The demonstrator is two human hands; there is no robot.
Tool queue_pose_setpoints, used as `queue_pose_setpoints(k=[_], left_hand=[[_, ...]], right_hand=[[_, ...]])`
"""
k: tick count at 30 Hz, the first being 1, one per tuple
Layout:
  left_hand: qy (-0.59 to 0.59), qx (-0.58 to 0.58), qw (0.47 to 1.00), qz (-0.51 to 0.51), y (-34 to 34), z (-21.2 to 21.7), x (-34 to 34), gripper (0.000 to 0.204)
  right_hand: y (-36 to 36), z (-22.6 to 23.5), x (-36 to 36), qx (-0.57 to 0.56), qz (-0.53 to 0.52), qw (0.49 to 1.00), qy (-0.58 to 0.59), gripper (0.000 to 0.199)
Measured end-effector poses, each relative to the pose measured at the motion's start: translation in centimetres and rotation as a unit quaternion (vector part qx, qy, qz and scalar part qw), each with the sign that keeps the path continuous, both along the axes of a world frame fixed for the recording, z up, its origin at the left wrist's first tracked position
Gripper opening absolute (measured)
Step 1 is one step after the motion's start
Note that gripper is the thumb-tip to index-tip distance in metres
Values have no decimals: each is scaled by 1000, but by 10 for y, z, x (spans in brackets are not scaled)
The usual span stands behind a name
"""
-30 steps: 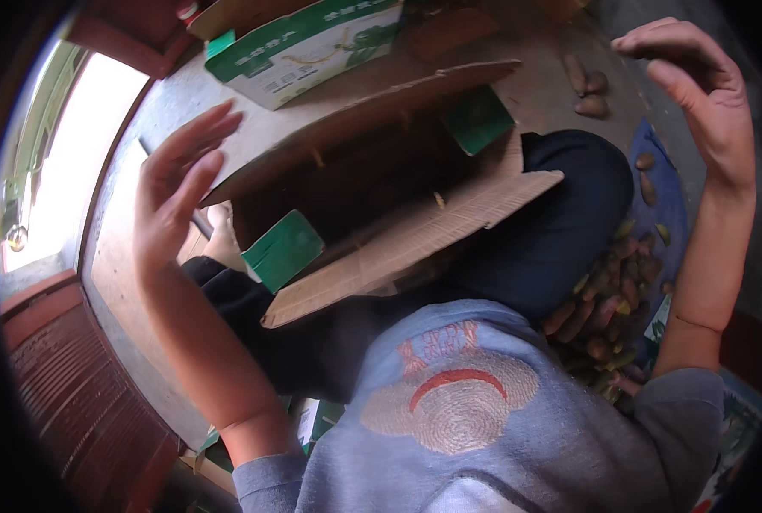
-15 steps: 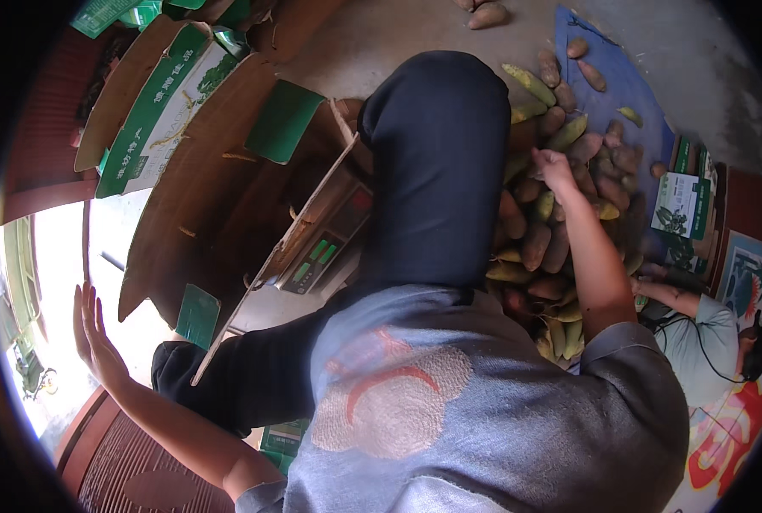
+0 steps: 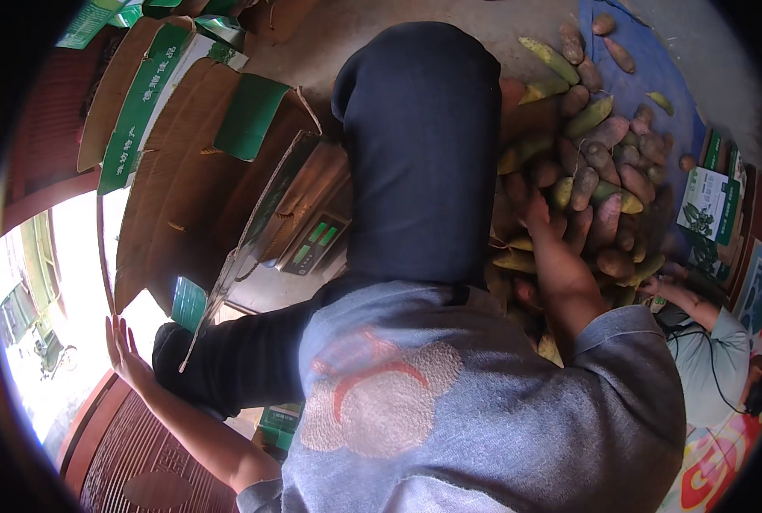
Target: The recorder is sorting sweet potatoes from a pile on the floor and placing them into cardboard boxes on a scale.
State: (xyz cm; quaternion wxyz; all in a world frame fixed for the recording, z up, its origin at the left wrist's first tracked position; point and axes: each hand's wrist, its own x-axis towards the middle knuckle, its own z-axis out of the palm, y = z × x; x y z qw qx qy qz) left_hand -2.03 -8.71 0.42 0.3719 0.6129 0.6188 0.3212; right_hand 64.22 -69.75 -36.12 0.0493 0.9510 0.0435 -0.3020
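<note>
My left hand (image 3: 129,356) is open, its fingers stretched out by the lower corner of a large cardboard box (image 3: 163,214); whether they touch it I cannot tell. The open box has brown inner walls and green flaps. Low in the pile on the right, my right hand (image 3: 532,209) reaches among reddish-brown sweet potatoes (image 3: 604,221). Its fingers are in shadow against the tubers, so their grip is unclear. Long yellow-green produce (image 3: 589,117) lies mixed in. Between the box and my raised knee, a digital scale (image 3: 316,244) shows a lit green display.
A blue sheet (image 3: 641,81) lies under part of the pile. At the right, another person's arm (image 3: 687,301) reaches toward the pile, near a green-and-white box (image 3: 707,203). A carved reddish-brown wooden panel (image 3: 154,457) stands at lower left.
My right hand has moved down and slightly left, deeper into the pile. My left hand has come in toward the box's lower corner. The whole view has shifted a little.
</note>
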Motion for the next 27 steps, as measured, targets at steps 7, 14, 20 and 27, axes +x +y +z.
queue_pose_setpoints(k=[7, 14, 20, 27], left_hand=[[-27, -20, 999, 27, 6, -2, -22, 43], [-6, -18, 1000, 23, 7, -1, -39, 41], [-69, 9, 998, 5, 28, -8, -13, 42], [-65, 48, 995, -60, 44, 34, 6, 55]], right_hand=[[44, 32, -63, -72, 105, 992, 7, 89], [50, -14, -68, -3, 40, 997, 65, 78], [7, -30, -25, 188, 32, 978, 82, 82], [82, 112, 57, 440, -351, 807, 181, 63]])
